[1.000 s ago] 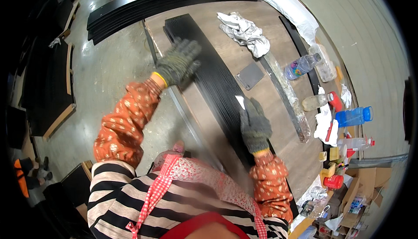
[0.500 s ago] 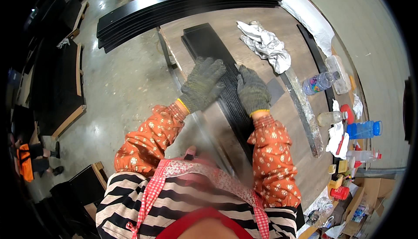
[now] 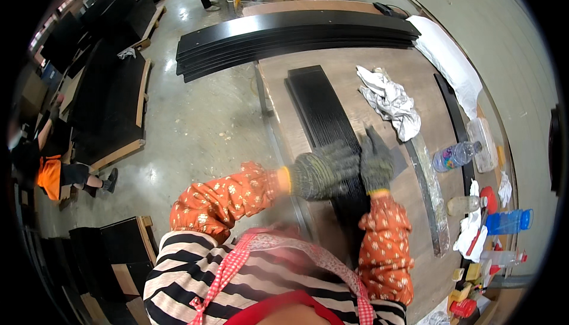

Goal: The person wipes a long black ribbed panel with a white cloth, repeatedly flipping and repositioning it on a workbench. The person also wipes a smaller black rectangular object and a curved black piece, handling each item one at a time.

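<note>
A long black board (image 3: 323,103) with a grained top lies lengthwise on the brown worktable, and a dark edge below its left side suggests another board under it. My left hand (image 3: 325,171), in a dark knit glove with a yellow cuff, lies flat across the board with its fingers stretched to the right. Along the board's right edge rests my right hand (image 3: 377,162), gloved alike, fingers extended and pointing away from me. A flat grey square (image 3: 399,159) lies beside it. What lies under either palm is hidden.
A stack of long black boards (image 3: 296,31) spans the table's far end. A crumpled white cloth (image 3: 391,103) and a worn, pale-smeared strip (image 3: 431,200) lie to the right. Bottles, including a clear one (image 3: 456,156) and a blue one (image 3: 508,222), line the right edge. A person (image 3: 56,168) is at far left.
My left hand has swung from the board's left side to lie across it, close to my right hand. The whole view has shifted, so the table appears lower and further right.
</note>
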Motion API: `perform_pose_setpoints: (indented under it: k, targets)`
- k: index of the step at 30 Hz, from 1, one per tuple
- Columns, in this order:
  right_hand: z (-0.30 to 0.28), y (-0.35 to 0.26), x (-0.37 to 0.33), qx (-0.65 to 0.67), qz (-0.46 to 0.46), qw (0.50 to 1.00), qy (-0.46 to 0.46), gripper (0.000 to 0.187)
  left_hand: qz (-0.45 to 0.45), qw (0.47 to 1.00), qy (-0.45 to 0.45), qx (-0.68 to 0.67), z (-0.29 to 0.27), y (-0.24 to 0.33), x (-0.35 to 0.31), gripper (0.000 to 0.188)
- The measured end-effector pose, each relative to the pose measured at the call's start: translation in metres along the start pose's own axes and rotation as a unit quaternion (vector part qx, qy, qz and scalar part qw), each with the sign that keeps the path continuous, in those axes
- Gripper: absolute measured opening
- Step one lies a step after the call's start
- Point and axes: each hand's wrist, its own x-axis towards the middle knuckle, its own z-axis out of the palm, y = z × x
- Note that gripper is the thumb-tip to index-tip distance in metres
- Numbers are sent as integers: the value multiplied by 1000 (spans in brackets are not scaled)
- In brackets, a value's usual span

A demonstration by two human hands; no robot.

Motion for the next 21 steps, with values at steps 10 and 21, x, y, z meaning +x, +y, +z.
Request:
perform_pose_setpoints:
  k: [10,21]
  targets:
    - [-78,61,-110,-130,-84,985,71,32,-455,873,-33,172,-59,-140,5,62]
    - [-93,78,-120,-158,-53,982,92,33,-145,976,28,161,-19,-172,0,39]
